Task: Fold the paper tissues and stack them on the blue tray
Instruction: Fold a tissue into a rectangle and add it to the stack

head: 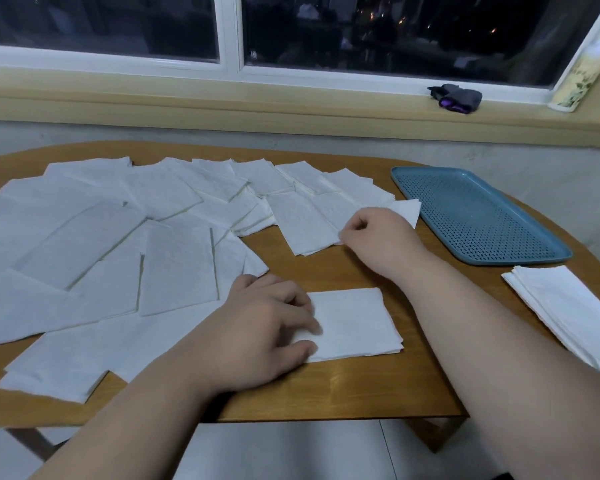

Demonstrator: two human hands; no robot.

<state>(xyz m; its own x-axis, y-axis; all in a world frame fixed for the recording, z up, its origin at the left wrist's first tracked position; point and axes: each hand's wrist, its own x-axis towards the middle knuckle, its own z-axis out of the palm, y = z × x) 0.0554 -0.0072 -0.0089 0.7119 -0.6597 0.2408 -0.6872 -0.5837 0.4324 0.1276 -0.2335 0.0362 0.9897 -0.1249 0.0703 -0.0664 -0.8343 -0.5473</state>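
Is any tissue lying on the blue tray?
No, the blue tray shows only its bare perforated floor; a tissue stack lies near it.

Wooden table (361,393) beneath dark window (395,32), yellow sill (222,109).
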